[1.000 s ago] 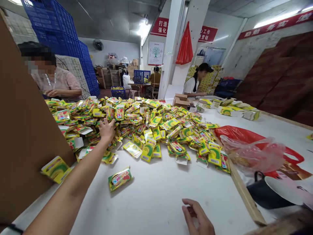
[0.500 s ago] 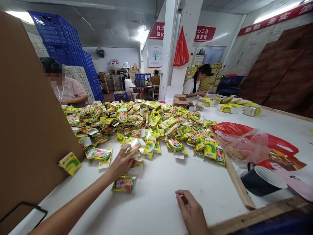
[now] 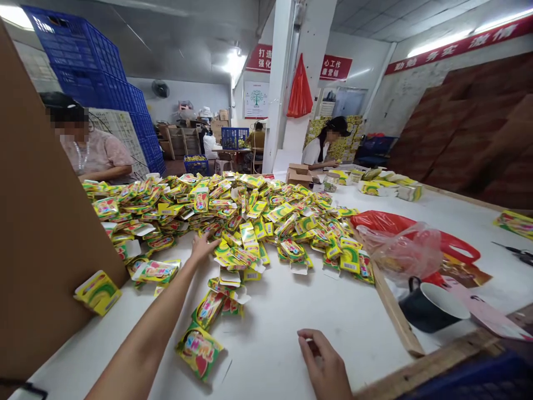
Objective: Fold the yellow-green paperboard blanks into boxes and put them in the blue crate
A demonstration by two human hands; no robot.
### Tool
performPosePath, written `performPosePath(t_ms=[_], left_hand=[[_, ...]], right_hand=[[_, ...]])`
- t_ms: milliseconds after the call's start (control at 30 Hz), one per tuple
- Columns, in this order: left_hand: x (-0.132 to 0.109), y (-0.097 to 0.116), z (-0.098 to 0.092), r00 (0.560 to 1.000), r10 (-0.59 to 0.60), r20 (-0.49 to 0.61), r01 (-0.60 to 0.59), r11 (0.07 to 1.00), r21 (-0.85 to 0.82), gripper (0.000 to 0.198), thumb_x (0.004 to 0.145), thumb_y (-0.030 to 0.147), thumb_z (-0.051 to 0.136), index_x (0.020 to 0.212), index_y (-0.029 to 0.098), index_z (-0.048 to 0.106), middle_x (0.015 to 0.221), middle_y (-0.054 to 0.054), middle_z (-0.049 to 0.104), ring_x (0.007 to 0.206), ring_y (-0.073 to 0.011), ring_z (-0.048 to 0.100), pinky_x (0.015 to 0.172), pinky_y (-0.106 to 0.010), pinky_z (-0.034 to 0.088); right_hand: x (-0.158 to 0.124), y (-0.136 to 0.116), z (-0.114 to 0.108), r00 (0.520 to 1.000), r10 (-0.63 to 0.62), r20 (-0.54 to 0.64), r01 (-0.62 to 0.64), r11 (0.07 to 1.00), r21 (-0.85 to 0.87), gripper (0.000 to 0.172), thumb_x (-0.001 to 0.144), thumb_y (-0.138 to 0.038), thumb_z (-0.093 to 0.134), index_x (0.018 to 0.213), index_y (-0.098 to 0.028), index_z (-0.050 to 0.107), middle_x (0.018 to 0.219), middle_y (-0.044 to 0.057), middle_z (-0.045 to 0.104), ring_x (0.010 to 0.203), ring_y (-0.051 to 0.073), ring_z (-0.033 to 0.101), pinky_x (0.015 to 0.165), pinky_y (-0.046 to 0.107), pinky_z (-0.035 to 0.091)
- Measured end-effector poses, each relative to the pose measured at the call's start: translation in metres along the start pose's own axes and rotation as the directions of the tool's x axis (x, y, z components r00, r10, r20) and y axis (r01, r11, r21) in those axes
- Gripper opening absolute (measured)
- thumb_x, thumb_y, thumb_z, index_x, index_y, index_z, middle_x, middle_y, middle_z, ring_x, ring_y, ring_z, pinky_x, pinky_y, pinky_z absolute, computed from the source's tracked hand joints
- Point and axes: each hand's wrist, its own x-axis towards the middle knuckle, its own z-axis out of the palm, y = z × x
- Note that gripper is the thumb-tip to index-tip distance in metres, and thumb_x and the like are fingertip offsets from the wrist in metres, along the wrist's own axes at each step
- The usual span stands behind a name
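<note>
My left hand [image 3: 202, 247] reaches to the front edge of a big heap of small yellow-green packets [image 3: 200, 201]. Its thumb and fingers are spread beside the packets, and the fingertips are partly lost among them. A loose trail of packets [image 3: 227, 275] runs from the heap toward me, ending in a packet with a red fruit print [image 3: 200, 351] lying flat on the white table [image 3: 258, 344]. Low on the right, my right hand [image 3: 322, 361] rests on the tabletop, fingers curled in and thumb close to the index finger. Nothing shows in it.
A tall cardboard panel [image 3: 45, 222] stands at left, one packet [image 3: 97, 293] leaning on it. At right, a wooden strip [image 3: 395, 311] borders a dark mug [image 3: 433, 305], a red plastic bag [image 3: 383, 218] and a pink phone-like item [image 3: 485, 308]. Co-workers sit beyond the heap.
My left hand has let go of the packets it held and moved up and left to the heap. More packets now lie in front. My right hand stays put; the view has shifted slightly.
</note>
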Motion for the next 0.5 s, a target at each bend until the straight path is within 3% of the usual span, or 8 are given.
performPosePath(t_ms=[133,300,400,500], left_hand=[[-0.035,0.008,0.030,0.990,0.110,0.086,-0.103,0.992,-0.077,0.055,0.074,0.051,0.057,0.121,0.022,0.058,0.124,-0.013,0.050,0.118,-0.0346,0.047,0.098,-0.045,0.037],[-0.088,0.022,0.035,0.963,0.238,0.127,-0.218,0.965,-0.148,0.053,0.068,0.048,0.067,0.116,0.026,0.061,0.124,-0.009,0.052,0.116,-0.0272,0.052,0.094,-0.034,0.044],[-0.076,0.027,0.013,0.977,0.213,0.014,-0.208,0.966,-0.153,0.057,0.073,0.046,0.064,0.125,0.026,0.051,0.128,-0.008,0.050,0.121,-0.0242,0.047,0.098,-0.033,0.040],[-0.024,0.023,-0.031,0.980,0.035,-0.194,-0.063,0.989,-0.137,0.063,0.085,0.042,0.049,0.138,0.018,0.026,0.136,-0.018,0.037,0.126,-0.0291,0.041,0.102,-0.045,0.035]], right_hand=[[0.001,-0.001,-0.001,0.999,0.020,0.041,-0.019,0.999,-0.042,0.030,0.086,-0.044,0.048,0.083,-0.019,0.066,0.079,0.006,0.070,0.066,0.019,0.066,0.062,0.025,0.054],[-0.001,-0.007,-0.002,0.997,0.007,0.081,-0.004,0.999,-0.041,0.030,0.085,-0.044,0.048,0.084,-0.019,0.066,0.080,0.006,0.070,0.066,0.019,0.066,0.062,0.026,0.054],[-0.004,-0.005,-0.004,0.998,-0.002,0.063,0.005,0.999,-0.050,0.031,0.086,-0.044,0.048,0.082,-0.019,0.065,0.080,0.008,0.070,0.067,0.020,0.066,0.061,0.027,0.054],[-0.006,-0.002,-0.005,0.999,-0.007,0.042,0.009,0.999,-0.046,0.030,0.085,-0.045,0.049,0.085,-0.018,0.065,0.084,0.009,0.070,0.069,0.021,0.067,0.062,0.027,0.055]])
